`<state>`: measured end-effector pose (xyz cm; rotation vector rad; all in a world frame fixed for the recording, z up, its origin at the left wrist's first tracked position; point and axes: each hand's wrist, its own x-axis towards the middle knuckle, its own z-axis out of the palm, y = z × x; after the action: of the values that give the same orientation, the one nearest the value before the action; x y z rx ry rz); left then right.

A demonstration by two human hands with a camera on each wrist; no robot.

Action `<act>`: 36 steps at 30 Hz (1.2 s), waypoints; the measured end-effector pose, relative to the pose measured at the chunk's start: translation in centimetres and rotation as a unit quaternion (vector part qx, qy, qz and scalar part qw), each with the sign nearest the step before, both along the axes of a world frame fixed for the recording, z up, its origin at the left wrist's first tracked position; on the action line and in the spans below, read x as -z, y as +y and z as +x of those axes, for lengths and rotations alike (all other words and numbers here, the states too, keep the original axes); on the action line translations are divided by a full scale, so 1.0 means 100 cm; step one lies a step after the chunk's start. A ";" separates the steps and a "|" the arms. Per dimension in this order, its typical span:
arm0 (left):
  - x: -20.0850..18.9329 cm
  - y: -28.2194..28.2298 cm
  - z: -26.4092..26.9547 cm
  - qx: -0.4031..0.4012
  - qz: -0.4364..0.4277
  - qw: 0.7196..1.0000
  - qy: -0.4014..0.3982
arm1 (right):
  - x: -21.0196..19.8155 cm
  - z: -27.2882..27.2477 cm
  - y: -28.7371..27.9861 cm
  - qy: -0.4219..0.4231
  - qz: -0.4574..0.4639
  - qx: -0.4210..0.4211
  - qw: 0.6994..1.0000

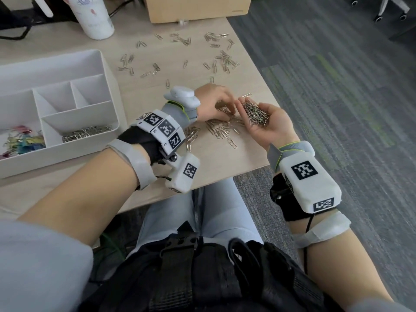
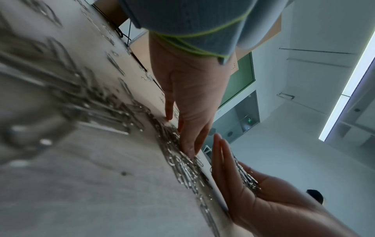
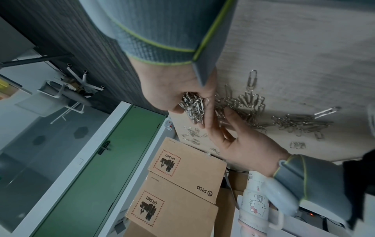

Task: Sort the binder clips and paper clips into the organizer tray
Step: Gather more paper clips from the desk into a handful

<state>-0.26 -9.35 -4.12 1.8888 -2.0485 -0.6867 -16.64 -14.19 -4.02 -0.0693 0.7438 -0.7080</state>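
The white organizer tray (image 1: pixel 108 70) stands at the left of the table. Its front compartment holds silver paper clips (image 1: pixel 86 132), and its left one holds coloured binder clips (image 1: pixel 21 140). My right hand (image 1: pixel 270 126) is palm up by the table's right edge, cupped around a heap of paper clips (image 1: pixel 254 113). My left hand (image 1: pixel 225 109) reaches down just left of it, fingers extended onto a loose pile of clips (image 1: pixel 216 129) on the table. The left wrist view shows its fingertips (image 2: pixel 188 152) touching that pile beside the right hand (image 2: pixel 243 192).
More paper clips (image 1: pixel 222 59) lie scattered over the far part of the table. A white tumbler (image 1: pixel 96 16) and a cardboard box (image 1: pixel 198 7) stand at the back. The table's right edge (image 1: pixel 265 86) runs beside grey carpet.
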 end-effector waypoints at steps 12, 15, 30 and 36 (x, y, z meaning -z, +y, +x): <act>0.007 0.033 -0.002 -0.022 -0.004 0.999 -0.033 | -0.003 0.003 0.017 0.010 -0.021 -0.020 1.000; 0.005 0.033 -0.005 -0.047 -0.010 0.999 -0.010 | -0.002 0.002 0.017 -0.003 -0.020 -0.019 1.000; -0.006 0.050 0.018 -0.184 -0.055 0.976 0.099 | -0.006 0.016 0.021 0.006 -0.023 -0.029 0.999; -0.035 0.058 0.027 -0.192 -0.096 0.959 0.187 | -0.009 0.043 0.034 0.040 -0.010 -0.069 0.997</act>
<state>2.39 -3.51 -0.60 1.8046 -1.4121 -0.6562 -12.34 -10.84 -3.16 -0.1653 0.8000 -0.5833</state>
